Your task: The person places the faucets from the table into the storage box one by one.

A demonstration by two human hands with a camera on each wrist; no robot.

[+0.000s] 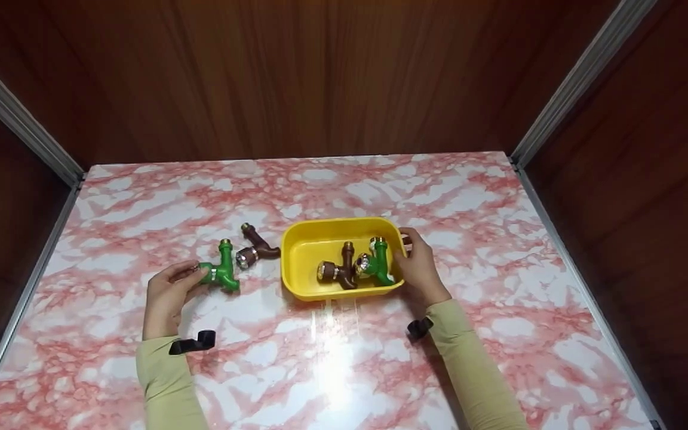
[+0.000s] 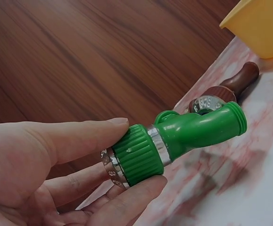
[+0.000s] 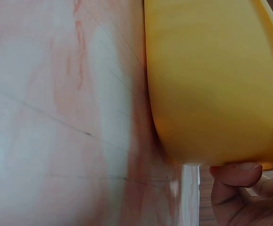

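My left hand [image 1: 166,294] pinches a green tap [image 1: 224,270] by its ribbed knob, thumb on one side and fingers on the other. In the left wrist view the tap's green spout [image 2: 207,128] points away from the palm, over the table. Just beyond it a brown tap [image 1: 254,240] lies on the table, close to the left end of a yellow tub [image 1: 303,257]. My right hand [image 1: 420,267] grips the tub's right end at the rim. Inside the tub, toward the right, lie a brown tap [image 1: 347,266] and a green tap [image 1: 381,263].
The table [image 1: 296,382] has a red-and-white marbled top. Dark wood panels [image 1: 296,77] stand behind it and on both sides, with metal strips [image 1: 583,74] along their corners. A black wrist strap [image 1: 193,343] sits on the left sleeve, another [image 1: 420,328] on the right.
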